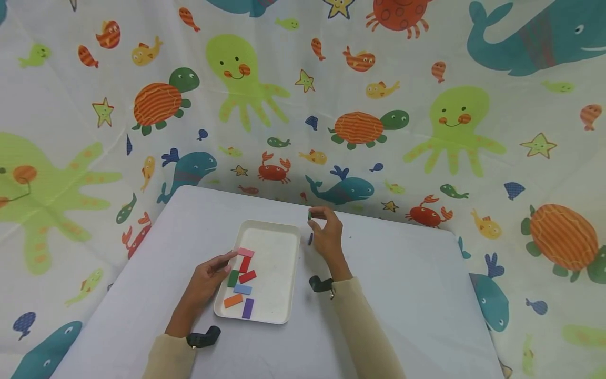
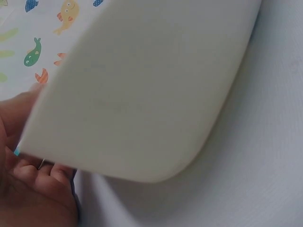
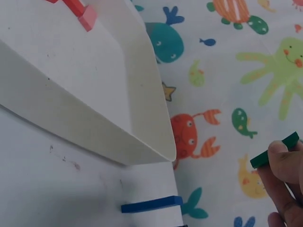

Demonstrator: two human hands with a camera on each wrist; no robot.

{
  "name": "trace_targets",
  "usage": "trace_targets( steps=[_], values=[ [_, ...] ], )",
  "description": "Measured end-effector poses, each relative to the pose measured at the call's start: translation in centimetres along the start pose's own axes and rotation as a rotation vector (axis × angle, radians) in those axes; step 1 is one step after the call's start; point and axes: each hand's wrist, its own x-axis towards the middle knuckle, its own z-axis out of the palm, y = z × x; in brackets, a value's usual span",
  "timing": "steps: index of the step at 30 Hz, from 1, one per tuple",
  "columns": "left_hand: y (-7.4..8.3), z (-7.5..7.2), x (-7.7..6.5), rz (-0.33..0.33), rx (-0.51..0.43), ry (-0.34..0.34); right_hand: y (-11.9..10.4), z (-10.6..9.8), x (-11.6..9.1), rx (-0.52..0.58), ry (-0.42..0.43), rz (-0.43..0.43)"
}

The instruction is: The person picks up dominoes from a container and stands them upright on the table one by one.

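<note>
Between thumb and fingertips, my right hand [image 1: 327, 234] pinches a small green block [image 3: 274, 150], raised just past the tray's right side near the table's far edge. My left hand [image 1: 205, 279] holds the left rim of a white tray [image 1: 294, 273], its fingertips beside a pink block [image 1: 245, 252]. Lying in the tray's left half are two red blocks [image 1: 244, 264], another green block [image 1: 233, 278], a light blue block [image 1: 242, 289], an orange block [image 1: 233, 301] and a purple block [image 1: 248, 308]. The left wrist view shows mostly the tray's outer wall [image 2: 142, 94].
A dark blue block [image 3: 151, 204] stands on the white table [image 1: 402, 295] right of the tray, near my right hand. Behind the table hangs a cloth [image 1: 293, 116] printed with sea animals. Black wrist cameras [image 1: 203, 337] sit on both wrists.
</note>
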Motion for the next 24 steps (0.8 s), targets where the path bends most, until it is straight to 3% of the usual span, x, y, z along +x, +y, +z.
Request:
trace_targets(
  steps=[24],
  values=[
    [-0.2,0.0,0.1,-0.018,-0.008,0.0,3.2,-4.6,-0.5,0.0,0.112,0.127]
  ],
)
